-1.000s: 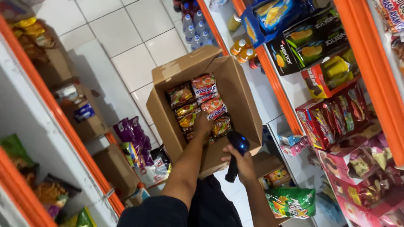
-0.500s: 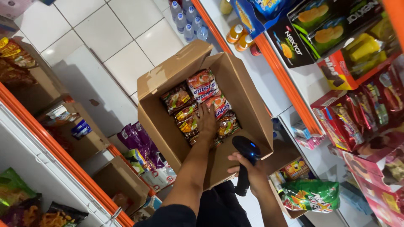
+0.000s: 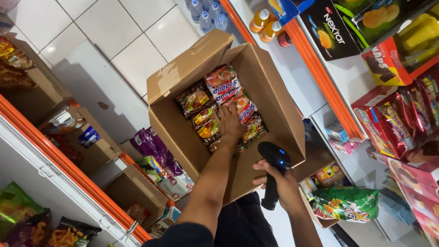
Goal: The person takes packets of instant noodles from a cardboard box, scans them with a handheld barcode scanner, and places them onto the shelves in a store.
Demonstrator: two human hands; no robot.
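Noodle packets point(image 3: 222, 107): colourful packets lying in rows on the bottom of the open cardboard box point(image 3: 274, 105), filling the part toward its far wall.
Cardboard box: brown, flaps folded outward, seen from above in the aisle between the shelves; it hides most of the floor below the hands.
Left hand point(image 3: 230, 122): reaches down into the box, palm down and fingers spread flat on the packets; it presses on them and is not closed around any single one.
Right hand point(image 3: 283, 183): wrapped tight around the handle of a black scanner point(image 3: 273, 171) just outside the near wall of the box.
Scanner: handheld, dark, with a small blue light on its head; the head points toward the box.
Right shelf point(image 3: 320, 73): white with an orange edge, carrying snack boxes and red packets; small orange bottles point(image 3: 266, 25) stand at its far end.
Green bag point(image 3: 347, 203): lies low on the right, beside the right wrist.
Left shelf point(image 3: 68, 169): orange-edged, holding smaller open boxes and snack bags, with purple packets point(image 3: 148, 142) near the floor.
Floor point(image 3: 114, 32): white tiles, with clear water bottles point(image 3: 206, 16) standing at the far end.
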